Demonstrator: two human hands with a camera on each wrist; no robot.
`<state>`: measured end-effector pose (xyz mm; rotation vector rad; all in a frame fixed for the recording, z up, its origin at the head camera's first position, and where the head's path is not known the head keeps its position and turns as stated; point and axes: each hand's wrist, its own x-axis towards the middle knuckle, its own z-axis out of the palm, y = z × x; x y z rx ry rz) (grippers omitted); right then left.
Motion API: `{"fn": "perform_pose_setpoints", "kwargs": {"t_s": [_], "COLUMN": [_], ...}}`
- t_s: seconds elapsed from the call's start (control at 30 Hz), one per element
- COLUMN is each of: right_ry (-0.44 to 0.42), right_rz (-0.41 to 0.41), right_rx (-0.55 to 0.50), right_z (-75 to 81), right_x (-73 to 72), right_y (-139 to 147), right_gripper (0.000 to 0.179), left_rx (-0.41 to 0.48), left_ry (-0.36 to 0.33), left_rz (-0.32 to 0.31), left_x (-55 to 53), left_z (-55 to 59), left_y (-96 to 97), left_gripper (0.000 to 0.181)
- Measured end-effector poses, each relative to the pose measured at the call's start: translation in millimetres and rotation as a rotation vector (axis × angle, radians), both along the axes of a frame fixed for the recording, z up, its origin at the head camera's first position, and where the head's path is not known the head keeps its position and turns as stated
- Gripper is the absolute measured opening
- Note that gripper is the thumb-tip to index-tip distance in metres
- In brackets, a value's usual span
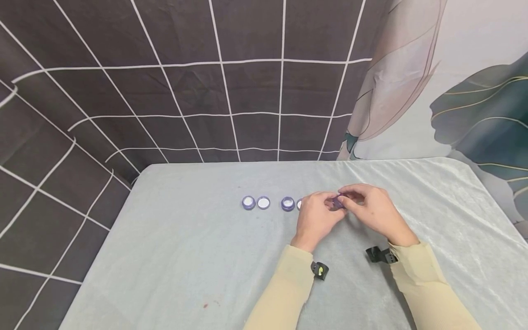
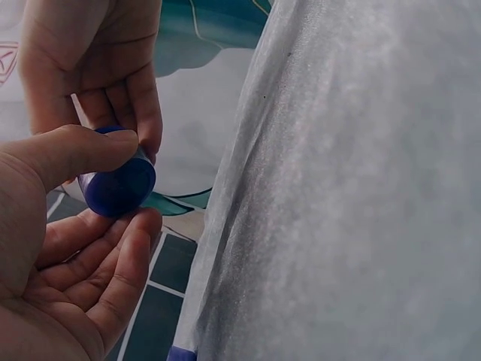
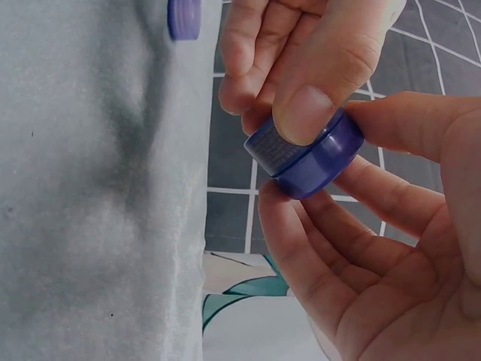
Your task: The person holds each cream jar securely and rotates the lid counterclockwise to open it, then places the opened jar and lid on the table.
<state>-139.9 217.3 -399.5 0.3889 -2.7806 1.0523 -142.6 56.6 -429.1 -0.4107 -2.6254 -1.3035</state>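
A small round purple jar (image 3: 304, 158) with a lid is held up between both hands. My left hand (image 1: 316, 217) pinches the jar's body, its thumb across the printed label in the right wrist view. From the other side, my right hand (image 1: 373, 211) grips the smooth purple lid (image 3: 327, 162) between thumb and fingers. The jar's dark blue round end (image 2: 120, 188) faces the camera in the left wrist view. Left of the hands on the table, a second purple jar (image 1: 288, 204) stands beside a white disc (image 1: 299, 204) partly hidden by my left hand.
Farther left on the pale cloth-covered table (image 1: 185, 247) stand another purple jar (image 1: 248, 203) and a purple-rimmed white disc (image 1: 263, 202), side by side. A dark gridded curtain (image 1: 247, 87) hangs behind the table, with a leaf-patterned curtain (image 1: 412, 114) at the right.
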Motion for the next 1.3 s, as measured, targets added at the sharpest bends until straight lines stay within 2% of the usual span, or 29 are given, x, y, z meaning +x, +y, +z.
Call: {"fn": "perform_pose_setpoints", "kwargs": {"t_s": [0.5,0.77,1.07,1.3], "right_ry": [0.005,0.021,0.018,0.024], "right_rz": [0.032,0.029,-0.077,-0.143], "right_rx": [-0.01,-0.033,-0.016,0.022], "right_z": [0.5,-1.1,2.1,5.4], "right_x": [1.5,1.4,2.0,3.4], "right_y": [0.0,0.0,-2.6,-4.8], "right_gripper": [0.022,0.023,0.032,0.033], "left_rx": [-0.02,0.007,0.054,0.044], "left_ry": [0.009,-0.002,-0.047,-0.053], "left_rz": [0.0,0.004,-0.007,-0.006], "left_x": [0.4,0.2,0.2,-0.1], "left_z": [-2.1,-2.6,-1.8,-0.9], "left_y": [0.4,0.7,1.1,1.7], "left_gripper": [0.022,0.025,0.033,0.036]}}
